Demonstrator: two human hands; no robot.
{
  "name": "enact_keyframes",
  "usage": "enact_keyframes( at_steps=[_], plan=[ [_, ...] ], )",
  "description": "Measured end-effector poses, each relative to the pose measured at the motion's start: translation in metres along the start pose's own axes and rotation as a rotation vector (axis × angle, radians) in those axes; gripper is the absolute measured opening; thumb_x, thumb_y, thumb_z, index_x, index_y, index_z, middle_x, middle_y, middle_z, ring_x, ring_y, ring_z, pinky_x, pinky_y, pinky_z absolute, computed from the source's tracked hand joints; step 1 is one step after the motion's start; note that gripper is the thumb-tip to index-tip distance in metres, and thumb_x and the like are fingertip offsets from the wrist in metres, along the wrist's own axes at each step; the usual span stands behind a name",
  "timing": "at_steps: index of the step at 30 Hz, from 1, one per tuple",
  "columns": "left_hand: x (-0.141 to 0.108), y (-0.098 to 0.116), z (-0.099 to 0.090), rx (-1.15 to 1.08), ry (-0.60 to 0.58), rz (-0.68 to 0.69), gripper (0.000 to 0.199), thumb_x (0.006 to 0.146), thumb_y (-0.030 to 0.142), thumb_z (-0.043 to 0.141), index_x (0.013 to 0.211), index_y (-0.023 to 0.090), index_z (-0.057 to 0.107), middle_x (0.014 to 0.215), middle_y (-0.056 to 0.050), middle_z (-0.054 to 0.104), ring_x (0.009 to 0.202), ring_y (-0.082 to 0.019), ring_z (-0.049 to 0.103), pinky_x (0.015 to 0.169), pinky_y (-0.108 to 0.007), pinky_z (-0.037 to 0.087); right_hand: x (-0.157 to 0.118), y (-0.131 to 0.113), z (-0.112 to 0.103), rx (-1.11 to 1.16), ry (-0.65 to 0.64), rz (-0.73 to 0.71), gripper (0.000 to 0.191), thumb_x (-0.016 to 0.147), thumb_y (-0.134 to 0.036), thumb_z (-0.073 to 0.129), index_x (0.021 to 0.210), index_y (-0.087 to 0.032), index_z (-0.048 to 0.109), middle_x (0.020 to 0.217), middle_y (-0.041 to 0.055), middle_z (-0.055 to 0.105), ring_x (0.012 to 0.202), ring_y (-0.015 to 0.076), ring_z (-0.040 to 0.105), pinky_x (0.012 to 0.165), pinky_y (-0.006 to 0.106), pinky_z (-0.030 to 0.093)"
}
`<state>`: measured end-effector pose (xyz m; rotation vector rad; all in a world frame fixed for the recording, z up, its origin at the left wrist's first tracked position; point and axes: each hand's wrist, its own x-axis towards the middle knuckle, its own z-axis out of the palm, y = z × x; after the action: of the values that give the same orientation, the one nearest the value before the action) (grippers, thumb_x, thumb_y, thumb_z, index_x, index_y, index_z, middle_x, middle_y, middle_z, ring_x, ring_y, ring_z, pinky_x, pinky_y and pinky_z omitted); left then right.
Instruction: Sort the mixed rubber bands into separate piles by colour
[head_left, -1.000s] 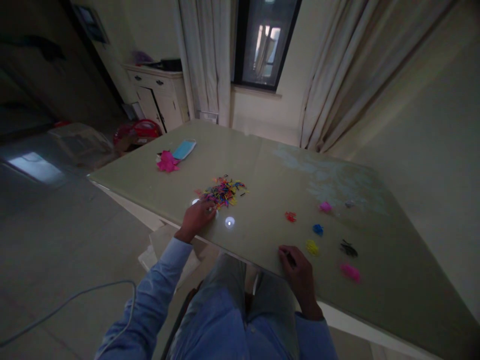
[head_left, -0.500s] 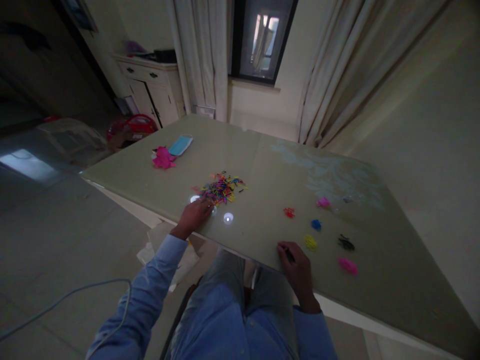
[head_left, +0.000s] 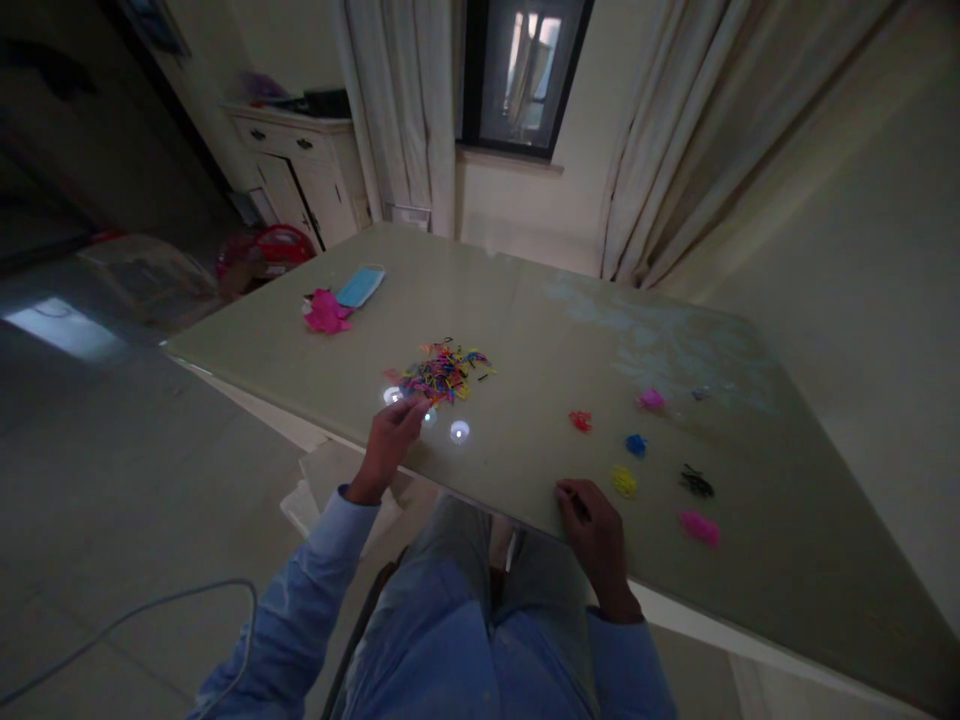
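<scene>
A heap of small multicoloured bands [head_left: 442, 374] lies on the glossy table [head_left: 510, 420]. At its near edge my left hand [head_left: 397, 425] is closed in a pinch on a small red-orange band [head_left: 435, 400]. My right hand [head_left: 589, 520] rests at the table's front edge with curled fingers; what they hold, if anything, is hidden. Small separate piles lie to its right: red [head_left: 580, 420], blue [head_left: 635, 445], yellow [head_left: 623, 481], black [head_left: 697, 482], a pink one [head_left: 700, 527] near the front and another pink one [head_left: 650, 399] farther back.
A blue face mask [head_left: 361, 287] and a crumpled pink piece [head_left: 327, 313] lie at the table's back left. A small clear item [head_left: 700, 394] is at the right. Beyond the table stand a white cabinet [head_left: 300, 160] and a red basket [head_left: 277, 243].
My left hand has drawn back slightly from the heap, and a red-orange band now shows at its fingertips. My right hand stays about where it was. The view has shifted slightly.
</scene>
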<state>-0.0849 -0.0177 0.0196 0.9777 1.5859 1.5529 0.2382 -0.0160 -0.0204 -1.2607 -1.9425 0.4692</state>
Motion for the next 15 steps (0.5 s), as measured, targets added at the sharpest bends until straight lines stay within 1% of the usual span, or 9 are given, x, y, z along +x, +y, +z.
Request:
enact_keyframes(
  at_steps=[1,3,8,11,13,15],
  plan=[
    [-0.007,0.005,0.008,-0.106,-0.045,-0.063,0.029,0.081,0.045,0.066,0.072,0.017,0.062,0.054,0.006,0.043,0.05,-0.008,0.038,0.049,-0.021,0.031,0.0,0.0,0.0,0.001,0.001,-0.002,0.019,0.093,-0.032,0.052,0.09,-0.02,0.065,0.085,0.0059,0.069,0.078,0.0182,0.066,0.071,0.029,0.052],
    [-0.02,0.015,0.028,-0.272,-0.124,-0.147,0.03,0.079,0.045,0.069,0.075,0.016,0.062,0.054,0.007,0.041,0.049,-0.006,0.034,0.048,-0.02,0.027,0.0,-0.001,0.0,0.001,0.005,-0.008,0.018,0.094,-0.032,0.052,0.09,-0.02,0.065,0.085,0.0058,0.069,0.078,0.0181,0.066,0.071,0.029,0.052],
    [-0.052,0.043,0.086,-0.499,-0.312,-0.267,0.03,0.075,0.043,0.074,0.077,0.015,0.063,0.054,0.006,0.043,0.048,-0.005,0.036,0.047,-0.02,0.026,0.001,-0.005,0.0,0.015,0.019,-0.035,0.016,0.093,-0.028,0.051,0.089,-0.02,0.065,0.084,0.0053,0.068,0.077,0.0173,0.065,0.071,0.028,0.051],
    [-0.065,0.052,0.115,-0.518,-0.416,-0.297,0.032,0.074,0.045,0.074,0.079,0.015,0.064,0.055,0.006,0.045,0.048,-0.005,0.037,0.046,-0.02,0.027,0.001,-0.007,0.0,0.025,0.021,-0.025,0.016,0.093,-0.027,0.05,0.089,-0.02,0.065,0.083,0.005,0.068,0.077,0.017,0.064,0.07,0.027,0.051],
    [-0.067,0.052,0.13,-0.452,-0.46,-0.284,0.034,0.073,0.048,0.073,0.079,0.016,0.064,0.054,0.006,0.045,0.048,-0.005,0.036,0.046,-0.021,0.028,0.0,-0.006,0.0,0.033,0.003,-0.009,0.017,0.094,-0.026,0.049,0.09,-0.021,0.065,0.084,0.0051,0.068,0.077,0.0171,0.064,0.071,0.027,0.05],
    [-0.063,0.049,0.143,-0.345,-0.484,-0.244,0.037,0.072,0.051,0.072,0.08,0.016,0.065,0.053,0.006,0.044,0.048,-0.006,0.035,0.046,-0.021,0.028,-0.001,-0.006,0.0,0.043,-0.017,0.014,0.017,0.094,-0.025,0.049,0.09,-0.021,0.065,0.084,0.0054,0.068,0.078,0.0174,0.064,0.07,0.027,0.05]
  ],
)
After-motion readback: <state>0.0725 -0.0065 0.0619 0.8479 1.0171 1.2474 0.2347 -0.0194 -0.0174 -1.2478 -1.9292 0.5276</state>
